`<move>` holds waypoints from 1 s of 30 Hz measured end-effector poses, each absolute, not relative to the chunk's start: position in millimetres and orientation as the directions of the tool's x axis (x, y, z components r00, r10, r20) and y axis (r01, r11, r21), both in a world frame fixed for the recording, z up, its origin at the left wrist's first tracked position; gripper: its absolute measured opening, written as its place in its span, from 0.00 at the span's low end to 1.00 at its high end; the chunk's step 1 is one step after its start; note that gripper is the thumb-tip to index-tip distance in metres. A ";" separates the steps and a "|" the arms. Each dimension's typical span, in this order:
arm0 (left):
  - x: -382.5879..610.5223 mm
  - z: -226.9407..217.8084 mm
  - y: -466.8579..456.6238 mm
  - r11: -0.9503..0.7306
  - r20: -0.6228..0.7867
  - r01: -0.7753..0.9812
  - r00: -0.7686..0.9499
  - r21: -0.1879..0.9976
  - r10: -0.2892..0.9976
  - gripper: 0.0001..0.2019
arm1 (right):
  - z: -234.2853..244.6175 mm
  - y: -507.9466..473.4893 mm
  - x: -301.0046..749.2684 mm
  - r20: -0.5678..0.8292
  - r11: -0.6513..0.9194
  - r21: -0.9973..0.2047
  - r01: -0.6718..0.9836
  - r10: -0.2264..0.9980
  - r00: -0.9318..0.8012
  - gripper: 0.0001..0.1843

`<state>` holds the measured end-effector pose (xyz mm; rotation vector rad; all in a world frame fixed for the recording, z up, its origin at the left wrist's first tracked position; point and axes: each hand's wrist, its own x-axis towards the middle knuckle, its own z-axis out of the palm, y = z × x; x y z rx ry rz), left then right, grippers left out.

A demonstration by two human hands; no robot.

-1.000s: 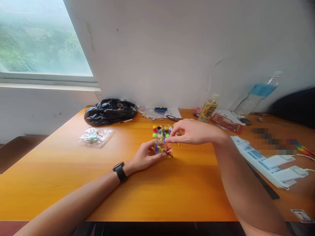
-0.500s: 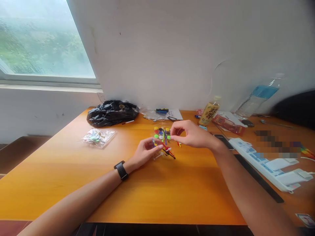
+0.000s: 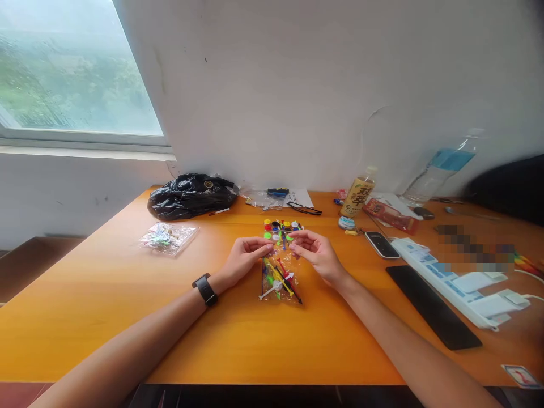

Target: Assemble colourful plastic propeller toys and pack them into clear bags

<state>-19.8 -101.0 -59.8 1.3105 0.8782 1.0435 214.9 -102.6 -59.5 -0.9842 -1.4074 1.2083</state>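
A clear plastic bag (image 3: pixel 279 281) hangs below my hands. Inside show plastic spinner arrows in white, yellow, red and black. My left hand (image 3: pixel 247 255), with a black watch (image 3: pixel 205 289) at its wrist, pinches the bag's upper left edge between thumb and fingers. At the upper right edge, my right hand (image 3: pixel 317 255) is closed in a pinch, its fingertips partly blending with the clear film. Just beyond the fingers lie several small coloured round pieces (image 3: pixel 267 224), red, yellow, green, white and blue, partly hidden by my hands.
Left is another clear bag of parts (image 3: pixel 168 238); behind it, a black plastic bag (image 3: pixel 191 195). Glasses (image 3: pixel 304 209) lie at the back. Rightward are a yellow-labelled bottle (image 3: pixel 357 195), a phone (image 3: pixel 382 245), a white power strip (image 3: pixel 446 283) and a black flat strip (image 3: pixel 433 309).
My right hand has come left and down from above the coloured pieces to the bag's edge. The bag now hangs lower and more spread, showing more of the arrows.
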 end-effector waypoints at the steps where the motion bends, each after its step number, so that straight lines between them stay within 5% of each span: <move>1: -22.3 -58.5 -99.0 -0.047 0.070 -0.079 0.314 0.996 0.947 0.20 | -60.4 -102.2 215.3 0.179 0.179 -0.984 -0.017 0.968 -0.175 0.20; 21: -38.6 -52.2 -82.9 -0.101 0.082 0.033 0.368 0.994 0.926 0.17 | -75.2 -91.0 222.3 0.112 0.098 -0.991 -0.094 0.983 -0.147 0.12; 30: -38.1 -63.6 -78.1 -0.037 0.059 -0.071 0.335 0.997 0.940 0.17 | -74.5 -91.8 221.8 0.144 0.141 -0.989 -0.034 0.984 -0.104 0.08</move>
